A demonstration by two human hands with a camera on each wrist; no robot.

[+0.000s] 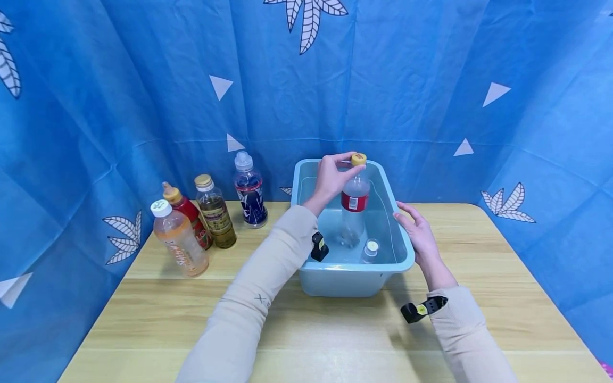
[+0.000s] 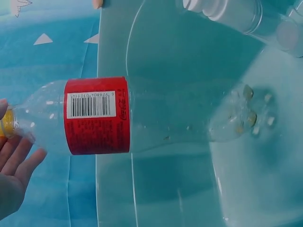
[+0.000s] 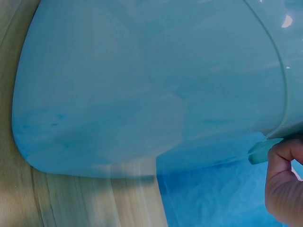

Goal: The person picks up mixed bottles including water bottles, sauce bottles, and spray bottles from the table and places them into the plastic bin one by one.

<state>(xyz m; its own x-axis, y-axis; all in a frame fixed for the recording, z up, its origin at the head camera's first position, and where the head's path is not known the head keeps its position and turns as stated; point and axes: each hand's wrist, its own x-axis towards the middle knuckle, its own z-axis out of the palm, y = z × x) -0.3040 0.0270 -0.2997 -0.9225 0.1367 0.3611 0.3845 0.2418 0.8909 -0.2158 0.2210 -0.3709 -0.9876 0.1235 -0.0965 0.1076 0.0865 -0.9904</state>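
A clear plastic bottle [image 1: 355,205] with a red label and a yellow cap stands upright inside a light blue plastic tub [image 1: 310,268]. My left hand [image 1: 332,175] pinches the bottle by its cap. The left wrist view shows the same bottle [image 2: 142,116] with its base down in the tub and my left hand [image 2: 14,161] by the cap. A second clear bottle with a white cap [image 1: 370,250] lies in the tub near its front wall. My right hand [image 1: 417,230] grips the tub's right rim; in the right wrist view its fingers [image 3: 284,182] curl under the rim of the tub [image 3: 142,90].
Several bottles stand at the table's back left: an orange drink [image 1: 179,239], a red-labelled one [image 1: 189,213], a brown tea [image 1: 215,211] and a dark blue-labelled one [image 1: 249,191]. The wooden table [image 1: 335,330] is enclosed by a blue patterned cloth backdrop [image 1: 143,80].
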